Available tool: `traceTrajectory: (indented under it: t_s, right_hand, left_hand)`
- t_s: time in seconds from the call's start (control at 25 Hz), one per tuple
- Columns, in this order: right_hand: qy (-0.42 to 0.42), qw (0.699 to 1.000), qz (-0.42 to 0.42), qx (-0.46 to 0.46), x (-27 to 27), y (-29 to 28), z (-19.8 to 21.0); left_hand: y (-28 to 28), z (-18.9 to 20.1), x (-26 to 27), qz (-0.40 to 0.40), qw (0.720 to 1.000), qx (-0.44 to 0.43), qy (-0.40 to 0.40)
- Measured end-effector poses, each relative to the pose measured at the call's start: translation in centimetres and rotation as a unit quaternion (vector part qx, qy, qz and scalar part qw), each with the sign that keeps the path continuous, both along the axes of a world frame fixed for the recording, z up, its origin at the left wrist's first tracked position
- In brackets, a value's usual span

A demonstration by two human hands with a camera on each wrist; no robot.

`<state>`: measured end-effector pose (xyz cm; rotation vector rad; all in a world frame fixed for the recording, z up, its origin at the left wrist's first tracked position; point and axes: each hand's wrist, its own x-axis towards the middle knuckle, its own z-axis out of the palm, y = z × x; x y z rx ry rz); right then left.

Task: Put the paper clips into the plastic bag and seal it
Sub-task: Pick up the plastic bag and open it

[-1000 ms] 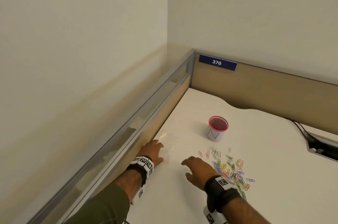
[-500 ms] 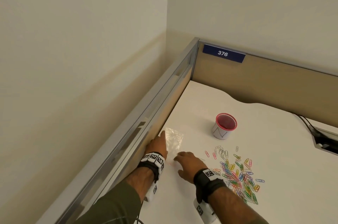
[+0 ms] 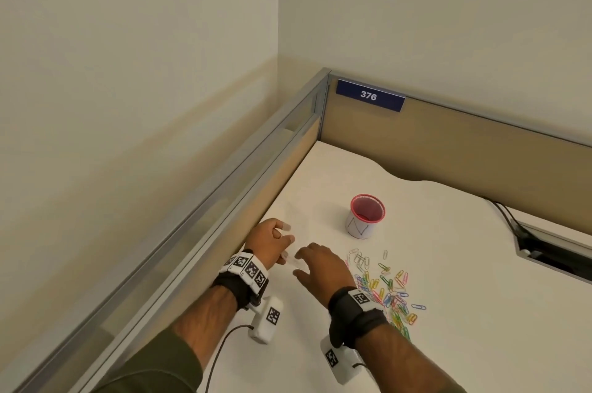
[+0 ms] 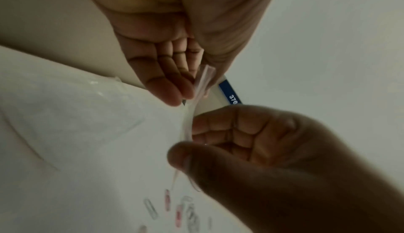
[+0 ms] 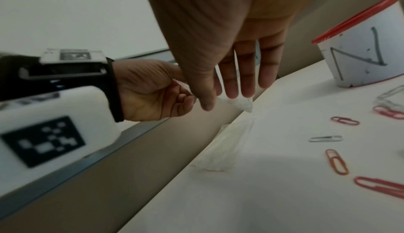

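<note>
A clear plastic bag (image 4: 65, 115) is lifted at its top strip near the desk's left partition, while its body trails down to the white desk (image 3: 448, 264). My left hand (image 3: 282, 242) pinches that strip between thumb and fingers (image 4: 172, 96). Just to the right, my right hand (image 3: 299, 261) pinches the same strip with thumb and curled fingers (image 4: 218, 129). In the right wrist view the bag (image 5: 238, 101) hangs crumpled below both hands. A heap of coloured paper clips (image 3: 387, 290) lies on the desk right of my right wrist.
A white cup with a red rim (image 3: 366, 216) stands behind the clips. A low partition (image 3: 224, 200) runs along the left, and a panel with a blue 376 label (image 3: 370, 95) closes the back. A cable slot (image 3: 544, 251) sits at the right.
My left hand has raised the bag's edge off the desk. My right hand slid left from beside the clips and took hold of the same edge.
</note>
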<state>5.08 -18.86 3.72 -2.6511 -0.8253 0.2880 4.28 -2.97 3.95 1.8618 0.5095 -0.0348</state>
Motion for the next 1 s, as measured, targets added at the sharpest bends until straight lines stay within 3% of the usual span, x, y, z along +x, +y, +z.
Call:
traceTrajectory:
  t_s: [0.32,1.0]
  right_hand:
    - [-0.007,0.991,-0.09,0.096,-0.5,-4.4,0.8]
    - [0.079,0.968,-0.099,0.215,0.1,-4.4,2.8]
  left_hand:
    - [-5.6,1.0,-3.1,0.085,0.983,-0.158,-0.03]
    - [-6.8,0.8,-3.5,0.044,0.991,-0.108,-0.06]
